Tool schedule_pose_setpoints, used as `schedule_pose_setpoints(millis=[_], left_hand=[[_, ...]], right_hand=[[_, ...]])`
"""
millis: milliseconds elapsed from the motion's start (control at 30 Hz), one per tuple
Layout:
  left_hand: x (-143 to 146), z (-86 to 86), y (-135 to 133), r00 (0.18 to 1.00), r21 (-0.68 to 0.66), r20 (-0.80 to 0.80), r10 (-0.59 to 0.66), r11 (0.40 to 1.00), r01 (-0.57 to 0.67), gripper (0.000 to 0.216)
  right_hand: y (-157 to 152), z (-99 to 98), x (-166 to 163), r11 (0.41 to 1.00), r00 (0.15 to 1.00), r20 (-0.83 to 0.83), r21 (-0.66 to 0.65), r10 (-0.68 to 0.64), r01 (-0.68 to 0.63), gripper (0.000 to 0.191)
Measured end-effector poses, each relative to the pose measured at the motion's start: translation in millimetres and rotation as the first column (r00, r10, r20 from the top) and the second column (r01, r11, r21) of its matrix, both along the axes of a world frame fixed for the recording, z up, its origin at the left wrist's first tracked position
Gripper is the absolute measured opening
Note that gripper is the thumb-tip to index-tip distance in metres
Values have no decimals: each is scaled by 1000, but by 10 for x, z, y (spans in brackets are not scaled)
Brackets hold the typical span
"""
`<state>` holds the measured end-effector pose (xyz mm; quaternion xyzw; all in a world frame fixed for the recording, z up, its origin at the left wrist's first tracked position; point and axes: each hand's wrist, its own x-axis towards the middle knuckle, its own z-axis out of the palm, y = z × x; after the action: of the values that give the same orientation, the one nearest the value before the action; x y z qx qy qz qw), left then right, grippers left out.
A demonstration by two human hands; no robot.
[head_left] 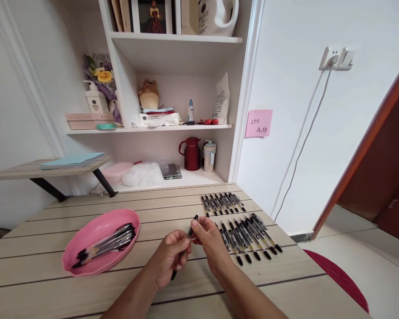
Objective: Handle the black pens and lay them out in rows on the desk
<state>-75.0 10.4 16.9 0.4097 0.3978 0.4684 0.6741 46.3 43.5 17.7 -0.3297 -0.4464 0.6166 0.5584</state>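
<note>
Both my hands hold one black pen (190,231) above the wooden table (69,283). My left hand (168,259) grips its lower barrel, and the tip pokes out below the fist. My right hand (211,241) pinches the upper part near the cap. Just right of my hands lies a row of several black pens (249,235), with a second row of pens (222,203) further back. A pink oval tray (86,235) at the left holds several more pens (106,243).
White shelves (173,128) behind the table carry a red jug (191,153), a small bottle, boxes and a bag. A pink sticky note (258,123) hangs on the wall. A side shelf with a teal folder (71,160) stands left. A brown door (379,168) is right.
</note>
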Motion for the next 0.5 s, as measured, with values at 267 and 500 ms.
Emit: schedule_pose_setpoints(millis=[267, 500], left_hand=[[-63, 39, -61, 965, -104, 150, -216, 967, 233, 20], [-148, 100, -150, 912, -1, 237, -333, 939, 344, 30]], right_hand=[[-46, 58, 31, 996, 984, -153, -10, 88, -90, 28], [-23, 186, 127, 987, 932, -326, 59, 160, -149, 32]])
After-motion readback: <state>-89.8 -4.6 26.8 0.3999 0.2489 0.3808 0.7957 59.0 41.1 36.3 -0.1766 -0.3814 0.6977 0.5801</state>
